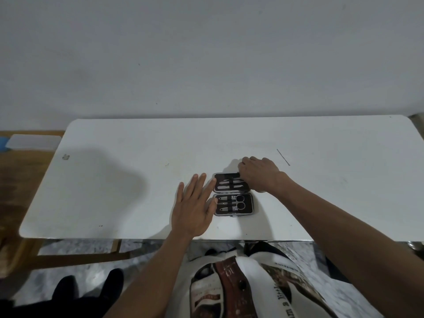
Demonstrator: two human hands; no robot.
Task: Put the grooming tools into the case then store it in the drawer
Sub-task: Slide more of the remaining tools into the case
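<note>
A small black grooming case [234, 212] lies open on the white table [114, 180], with a far half and a near half. The far half holds slim metal tools [226, 183]. The near half holds scissors and clippers [231, 204]. My left hand [195, 207] lies flat with fingers spread, its fingertips touching the case's left edge. My right hand [260, 175] is curled over the far half's right end, gripping its edge and hiding that corner.
A thin dark rod [283, 157] lies on the table right of my right hand. A small chip mark [66, 157] shows at the table's far left. The wall stands just behind the table. A wooden frame [78, 255] sits below the front left edge.
</note>
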